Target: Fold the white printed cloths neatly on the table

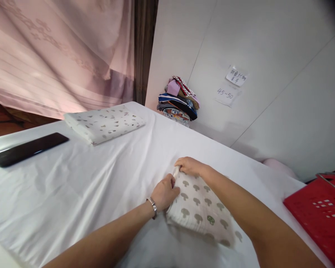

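Looking down from the head view, both hands meet at the far left edge of a folded mushroom-print cloth (203, 208), which lies on the white-sheeted worktop (72, 193) close in front of the person and a little to the right. The left hand (165, 193), with a metal bracelet (153, 206) at the wrist, is curled nearly closed, its fingers nipping the cloth's folded edge. The right hand (188, 166) sits at the far corner with fingers bent down over it, and seems to pinch the same edge. How tight that hold is cannot be made out.

The likeliest trouble, as I judge it, is that the stacked layers slide apart, because both holds are on one edge and the rest of the bundle lies loose. A pull on that edge could also drag the sheet into wrinkles.

Well apart, at the far left, lies a second folded cloth (104, 123) with a small print. A dark flat slab (25, 149), perhaps a phone, lies near the left edge. A pile of coloured clothes (178, 102) rests against the wall under two paper notes (236, 76). A red basket (321, 212) stands at the right, near the right forearm, and a pink curtain (58, 48) hangs behind. Nothing lies between the hands and the cloth.
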Demonstrator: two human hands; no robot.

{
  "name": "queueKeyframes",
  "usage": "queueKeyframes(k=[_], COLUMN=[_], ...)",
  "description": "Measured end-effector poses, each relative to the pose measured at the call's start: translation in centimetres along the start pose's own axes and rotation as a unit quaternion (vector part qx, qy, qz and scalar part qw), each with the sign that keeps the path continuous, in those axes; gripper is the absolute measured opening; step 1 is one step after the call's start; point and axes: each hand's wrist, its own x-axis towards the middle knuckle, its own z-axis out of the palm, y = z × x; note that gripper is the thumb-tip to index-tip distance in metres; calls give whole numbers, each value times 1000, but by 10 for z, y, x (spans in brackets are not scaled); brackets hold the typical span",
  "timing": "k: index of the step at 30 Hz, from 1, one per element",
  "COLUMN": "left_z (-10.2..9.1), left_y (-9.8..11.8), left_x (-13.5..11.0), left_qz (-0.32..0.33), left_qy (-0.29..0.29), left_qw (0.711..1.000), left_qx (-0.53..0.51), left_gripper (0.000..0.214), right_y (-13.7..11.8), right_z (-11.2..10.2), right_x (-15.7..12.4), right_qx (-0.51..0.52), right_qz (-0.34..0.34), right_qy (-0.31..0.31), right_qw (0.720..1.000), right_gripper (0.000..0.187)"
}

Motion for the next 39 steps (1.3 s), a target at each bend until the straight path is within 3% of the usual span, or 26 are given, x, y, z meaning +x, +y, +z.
queueKeyframes(k=[5,9,12,15,18,27,32,39], left_z=[1,1,0,0,0,0,1,0], left_y=[-4,-4,-3,0,2,-3,-2,-1], left_x=[2,1,0,-1,-2,-1,-2,-3], left_qz=[8,7,0,-4,-5,19,20,33], left_qy=[-19,-21,-22,-21,-25,-36,-34,-31], left_qw=[1000,1000,1000,1000,1000,998,998,997], left_qx=[15,21,5,4,17,43,51,56], left_gripper=[9,7,13,21,22,6,6,5], right_y=[0,9,20,28,31,30,26,16], right_z=[-5,0,11,22,27,11,-11,-27], right_x=[3,-2,-9,-16,-19,-11,5,32], right_qx=[-20,16,40,71,126,103,20,3], right_qz=[9,38,90,178,240,227,298,353], right_qy=[-4,61,138,161,138,111,86,-48], right_qw=[1000,997,986,968,953,962,950,934], right_gripper=[35,45,54,68,71,34,49,25])
